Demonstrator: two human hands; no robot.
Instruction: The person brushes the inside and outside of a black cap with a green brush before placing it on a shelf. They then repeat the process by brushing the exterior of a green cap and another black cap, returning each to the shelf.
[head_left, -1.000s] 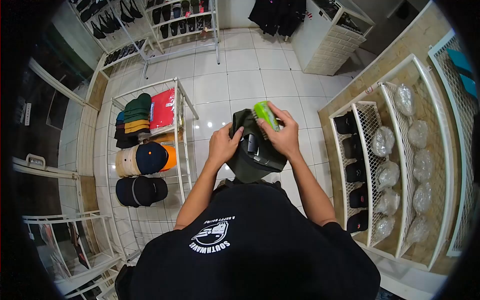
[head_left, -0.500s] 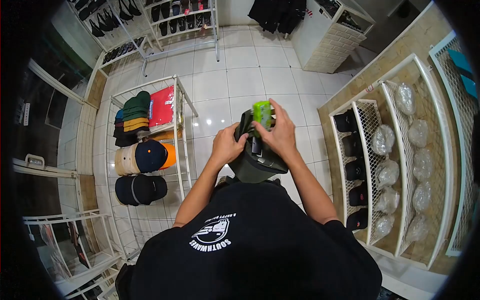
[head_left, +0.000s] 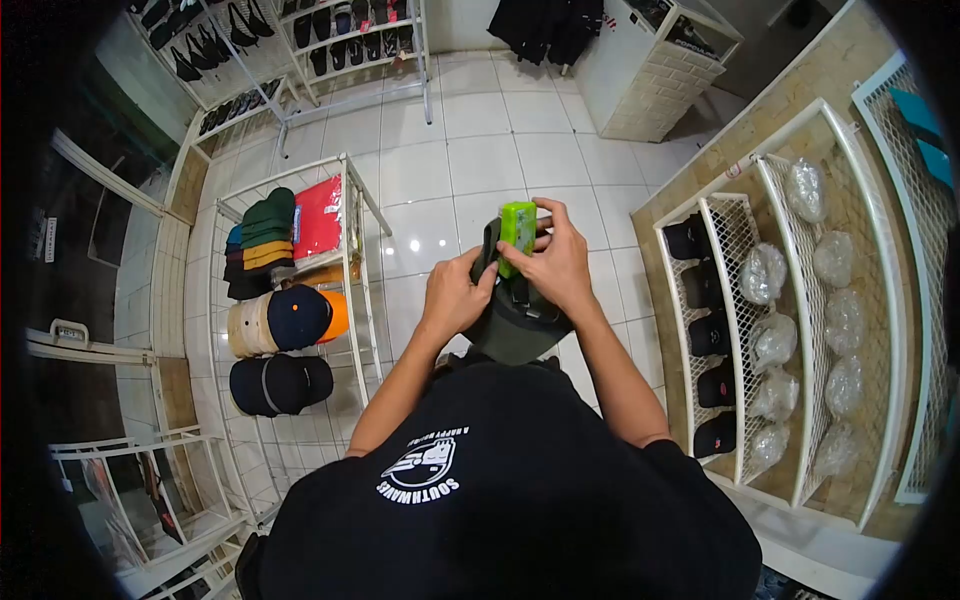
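A dark olive cap (head_left: 518, 338) is held in front of my chest, its brim toward me. My left hand (head_left: 458, 298) grips the cap's left edge, thumb on top and fingers curled around it. In my right hand (head_left: 560, 268) is a bright green, box-shaped object (head_left: 519, 222), pinched between the thumb in front and the fingers behind. The green object sits against the cap's far part. Its exact kind is not clear, and my right fingers partly hide it.
On my left, a white wire rack (head_left: 352, 215) carries stacked caps (head_left: 268, 232) and a red packet (head_left: 319, 218). To my right, wall shelves (head_left: 745, 330) hold black caps and plastic-wrapped items (head_left: 774, 340). A white counter (head_left: 655, 85) stands ahead on the tiled floor.
The green object has turned slightly, so its front shows more plainly over the cap. Both hands keep their holds. The whole view has shifted slightly.
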